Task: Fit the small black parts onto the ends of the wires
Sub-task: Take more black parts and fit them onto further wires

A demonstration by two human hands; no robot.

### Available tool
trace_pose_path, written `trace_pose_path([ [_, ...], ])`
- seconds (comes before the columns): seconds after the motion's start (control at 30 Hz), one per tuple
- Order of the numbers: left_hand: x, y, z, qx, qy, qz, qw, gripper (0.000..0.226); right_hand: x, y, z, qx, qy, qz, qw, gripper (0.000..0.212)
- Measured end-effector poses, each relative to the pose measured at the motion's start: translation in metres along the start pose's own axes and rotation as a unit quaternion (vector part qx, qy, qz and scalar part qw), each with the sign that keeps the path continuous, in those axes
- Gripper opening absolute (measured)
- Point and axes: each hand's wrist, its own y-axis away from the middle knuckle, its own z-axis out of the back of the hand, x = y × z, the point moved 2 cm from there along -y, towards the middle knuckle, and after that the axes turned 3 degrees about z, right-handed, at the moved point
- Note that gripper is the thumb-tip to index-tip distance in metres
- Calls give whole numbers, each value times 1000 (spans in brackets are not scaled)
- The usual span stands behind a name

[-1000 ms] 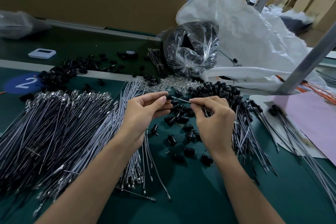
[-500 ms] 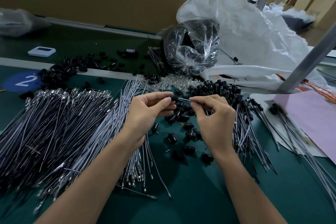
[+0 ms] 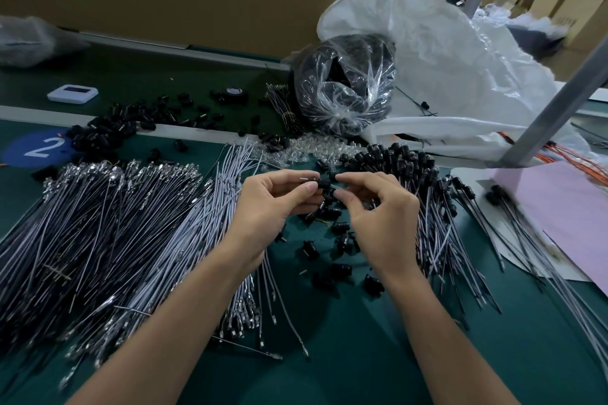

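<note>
- Green matting covers the long work surface (image 3: pixel 362 355), with a brown cardboard wall behind it and stacked cartons far off at the back right.
- Just beyond the fingers sits a clear crinkled plastic bag (image 3: pixel 345 85) stuffed with dark parts; its neck is gathered and its contents show only as a black mass.
- Behind and right of that bag slumps a big white woven sack (image 3: pixel 460 52), mouth open toward the surface; what lies inside is hidden.
- Left hand (image 3: pixel 266 207) pinches a small black cylindrical part (image 3: pixel 324 184) between thumb and forefinger, fingers closed narrow on it.
- Right hand (image 3: pixel 378 217) pinches a thin grey wire (image 3: pixel 334 187) at its tip, fingers narrow, the wire end meeting the black part; the two hands are nearly touching.
- Under and below the fingers, loose small black caps (image 3: pixel 339 270) lie scattered on the matting.
- Left of the fingers spreads a broad heap of grey wires with metal terminals (image 3: pixel 108 233), reaching the left edge of view.
- Right of the fingers lies a bundle of wires already capped in black (image 3: pixel 401 161), and beyond it a pale pink paper sheet (image 3: pixel 566 207) near a slanted grey metal post (image 3: pixel 559 102).
- Bare matting lies nearest the person, between and below the forearms; a pale strip crosses the surface beyond the fingers, past a blue disc marked 2 (image 3: pixel 36 148).
</note>
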Motion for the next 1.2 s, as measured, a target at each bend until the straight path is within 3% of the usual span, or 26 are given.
trace_pose_path([
  [0.33,-5,-2,6,23,17,25,999,23,-4,-1,-2,48,-35,5,998,28],
  [0.47,-7,-2,9,55,23,45,997,18,-5,-3,-1,57,-49,5,997,21],
  [0.8,-6,0,8,56,-82,31,995,21,-7,-3,1,88,-49,6,995,23],
  [1.07,-7,-1,4,19,-70,-24,997,12,-5,-2,-1,74,-9,30,997,15],
  [1.2,-9,-1,4,-78,-53,-81,992,11,-9,-2,0,66,12,15,998,16],
])
